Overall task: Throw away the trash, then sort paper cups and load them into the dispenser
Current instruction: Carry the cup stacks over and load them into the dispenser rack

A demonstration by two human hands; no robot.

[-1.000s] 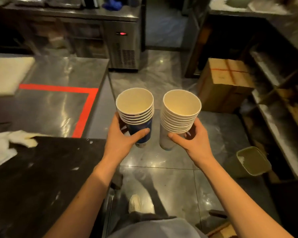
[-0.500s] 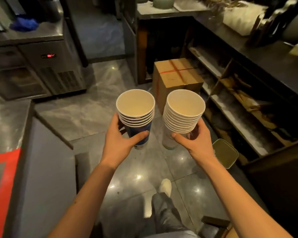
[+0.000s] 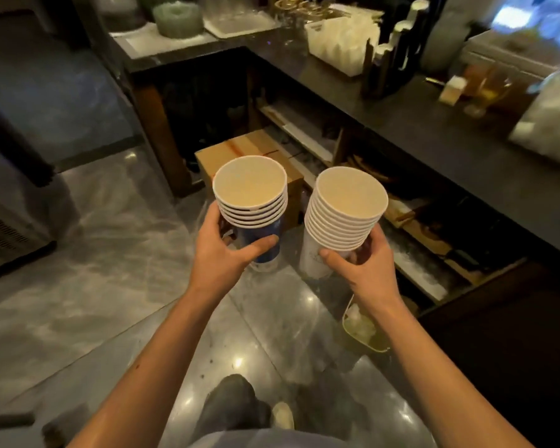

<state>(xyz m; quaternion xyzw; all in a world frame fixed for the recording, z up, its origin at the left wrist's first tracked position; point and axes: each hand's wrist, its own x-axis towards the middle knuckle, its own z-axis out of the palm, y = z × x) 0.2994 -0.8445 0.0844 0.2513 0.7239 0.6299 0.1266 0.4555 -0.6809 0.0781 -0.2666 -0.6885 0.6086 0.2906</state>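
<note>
Gripping two nested stacks — left hand (image 3: 220,253) fingers around blue cups (image 3: 251,202), right hand (image 3: 364,266) around white cups (image 3: 345,215).

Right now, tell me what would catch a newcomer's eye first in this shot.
Two stacks of paper cups sit at the centre: the left hand grips the blue-sided stack, the right hand the taller white stack. Behind them a taped cardboard box stands on the glossy floor under the dark counter. A pale green bin sits on the floor beneath the right forearm.
</note>
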